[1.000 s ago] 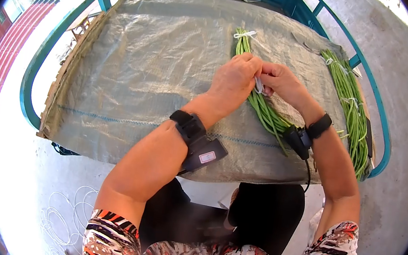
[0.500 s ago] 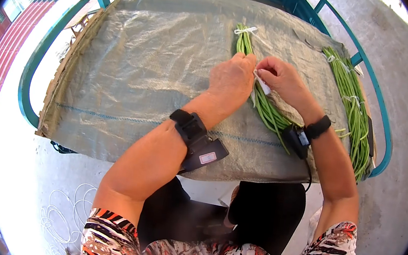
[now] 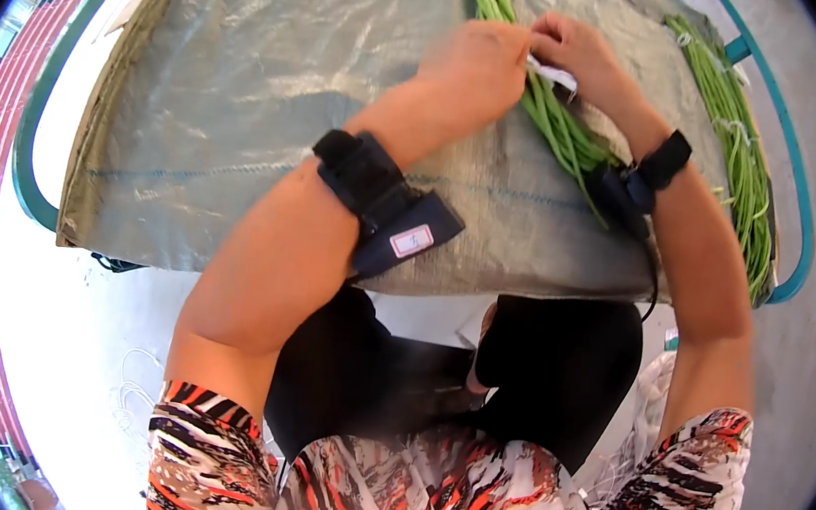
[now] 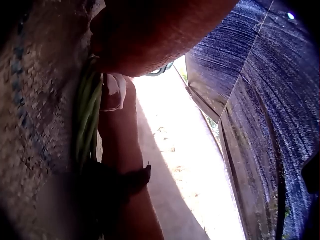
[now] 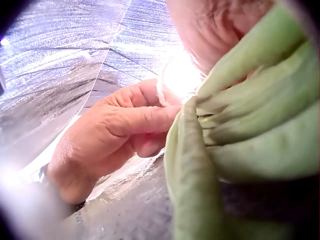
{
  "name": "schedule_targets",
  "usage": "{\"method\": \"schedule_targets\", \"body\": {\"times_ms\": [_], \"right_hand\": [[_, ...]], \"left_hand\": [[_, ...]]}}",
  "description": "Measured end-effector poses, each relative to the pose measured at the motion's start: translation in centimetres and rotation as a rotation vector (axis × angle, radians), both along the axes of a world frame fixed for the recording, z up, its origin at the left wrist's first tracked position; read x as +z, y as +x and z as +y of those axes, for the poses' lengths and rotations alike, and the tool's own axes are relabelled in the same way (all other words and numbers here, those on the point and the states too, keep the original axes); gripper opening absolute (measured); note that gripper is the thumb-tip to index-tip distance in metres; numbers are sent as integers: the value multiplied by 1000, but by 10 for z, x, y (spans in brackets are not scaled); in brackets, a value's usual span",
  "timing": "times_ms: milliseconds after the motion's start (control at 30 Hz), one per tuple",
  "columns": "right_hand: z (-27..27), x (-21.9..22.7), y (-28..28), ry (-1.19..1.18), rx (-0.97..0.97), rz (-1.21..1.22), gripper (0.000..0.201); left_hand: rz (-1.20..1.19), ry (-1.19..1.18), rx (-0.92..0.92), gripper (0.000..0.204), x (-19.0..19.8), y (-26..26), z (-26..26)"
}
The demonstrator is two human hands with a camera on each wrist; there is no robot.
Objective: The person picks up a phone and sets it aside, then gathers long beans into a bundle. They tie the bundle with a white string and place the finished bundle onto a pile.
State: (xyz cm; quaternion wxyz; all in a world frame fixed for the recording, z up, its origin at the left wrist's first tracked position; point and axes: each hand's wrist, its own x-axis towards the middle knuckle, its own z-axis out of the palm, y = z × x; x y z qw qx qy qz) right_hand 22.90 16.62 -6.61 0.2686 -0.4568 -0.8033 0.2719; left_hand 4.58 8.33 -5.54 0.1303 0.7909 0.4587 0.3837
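A bundle of long green beans point(image 3: 561, 129) lies on a woven plastic sheet, with both hands at its middle. A white tie point(image 3: 552, 73) wraps the bundle there. My left hand point(image 3: 480, 62) bends over the beans from the left; in the right wrist view its thumb and forefinger pinch a thin white loop of the tie point(image 5: 161, 90) right against the beans point(image 5: 260, 115). My right hand point(image 3: 588, 62) comes from the right, thumb and fingertips pinching the tie close to the left fingertips. In the left wrist view the left hand point(image 4: 155, 35) is dark and hides its own fingertips.
Another tied bundle of long beans point(image 3: 733, 141) lies along the sheet's right side. The grey-brown sheet point(image 3: 278, 69) covers a cart bed framed by teal rails point(image 3: 37, 132). Below the front edge are the person's dark-clothed legs point(image 3: 556, 373).
The head view has shifted, so sheet and hands sit higher in it. Both hands stay at the tie; the right fingertips have come back close to the left ones.
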Motion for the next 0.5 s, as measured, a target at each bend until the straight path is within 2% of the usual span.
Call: {"method": "schedule_targets", "body": {"times_ms": [133, 300, 333, 400, 433, 500], "right_hand": [[13, -10, 9, 155, 61, -93, 25], [-15, 19, -10, -30, -44, -65, 30], [-14, 18, -10, -16, -5, -33, 28], [-12, 19, -6, -28, 29, -118, 27], [-8, 17, -6, -30, 3, -133, 26], [-18, 24, -11, -73, -69, -154, 27]], "left_hand": [[31, 36, -108, 13, -1, -3, 8], [-121, 93, -254, 8, -3, -3, 15], [-101, 75, -259, 7, -3, -2, 14], [-63, 44, -271, 7, 1, -3, 15], [-72, -15, -307, 7, 3, -3, 16], [-50, -358, -178, 7, 36, 5, -10]]}}
